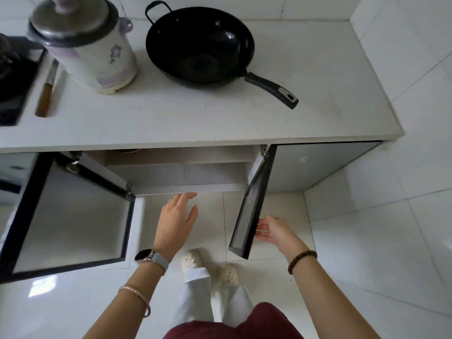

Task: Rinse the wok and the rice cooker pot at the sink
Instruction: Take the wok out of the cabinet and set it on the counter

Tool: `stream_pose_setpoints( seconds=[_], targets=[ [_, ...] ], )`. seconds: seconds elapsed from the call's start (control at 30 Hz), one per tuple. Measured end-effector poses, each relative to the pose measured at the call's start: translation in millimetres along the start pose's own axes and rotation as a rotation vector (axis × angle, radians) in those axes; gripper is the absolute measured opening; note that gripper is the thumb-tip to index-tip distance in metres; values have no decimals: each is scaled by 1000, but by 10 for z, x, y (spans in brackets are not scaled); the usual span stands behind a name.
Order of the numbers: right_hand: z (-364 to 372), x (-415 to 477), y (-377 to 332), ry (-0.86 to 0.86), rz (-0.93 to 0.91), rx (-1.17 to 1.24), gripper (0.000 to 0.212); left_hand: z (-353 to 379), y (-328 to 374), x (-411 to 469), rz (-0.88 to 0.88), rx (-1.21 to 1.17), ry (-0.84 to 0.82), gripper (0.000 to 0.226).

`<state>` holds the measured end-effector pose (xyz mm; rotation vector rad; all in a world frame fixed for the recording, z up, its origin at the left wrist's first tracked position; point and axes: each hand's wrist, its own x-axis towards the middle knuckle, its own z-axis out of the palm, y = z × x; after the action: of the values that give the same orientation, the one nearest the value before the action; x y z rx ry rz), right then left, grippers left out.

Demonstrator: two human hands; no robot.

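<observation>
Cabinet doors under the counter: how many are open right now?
2. The left door hangs wide open at lower left; the right door stands open beside the right hand. More may sit beyond the frame.

Counter, one, and on it:
- one wok with two handles: one long handle, one loop handle
- one rice cooker carrying one lid
- one knife
- one stove, only partly in view

Below the counter:
- two cabinet doors: left door, right door
- one shelf visible inside

On the person:
- two hands: left hand, right hand
- one watch
- two bracelets: one thin bracelet, one beaded bracelet
- two shoes: left shoe, right shoe
</observation>
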<state>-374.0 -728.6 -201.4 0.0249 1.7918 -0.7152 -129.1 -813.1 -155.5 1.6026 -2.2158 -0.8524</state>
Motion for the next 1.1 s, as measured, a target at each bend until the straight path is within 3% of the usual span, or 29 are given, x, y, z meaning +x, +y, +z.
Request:
stream_pose_setpoints(
  seconds=[0.13, 0.3, 0.5, 0.8, 1.1],
  targets=[
    [430, 10, -151, -94, 67, 177, 31, -229, -281, 114, -20, 28, 5, 41],
    [999, 21, -364, -250, 127, 416, 22, -555, -638, 312, -35, 20, 71, 27],
    [1547, 100, -743, -368, 102, 656, 41, -800, -1046, 498, -39, 15, 98, 29],
    [1867, 159, -1325, -366, 124, 719, 50, -921, -1264, 609, -100, -5, 126, 30],
    [2054, 209, -1628, -363, 114, 647, 43, -878, -1184, 559, -125, -11, 219, 28]
  ],
)
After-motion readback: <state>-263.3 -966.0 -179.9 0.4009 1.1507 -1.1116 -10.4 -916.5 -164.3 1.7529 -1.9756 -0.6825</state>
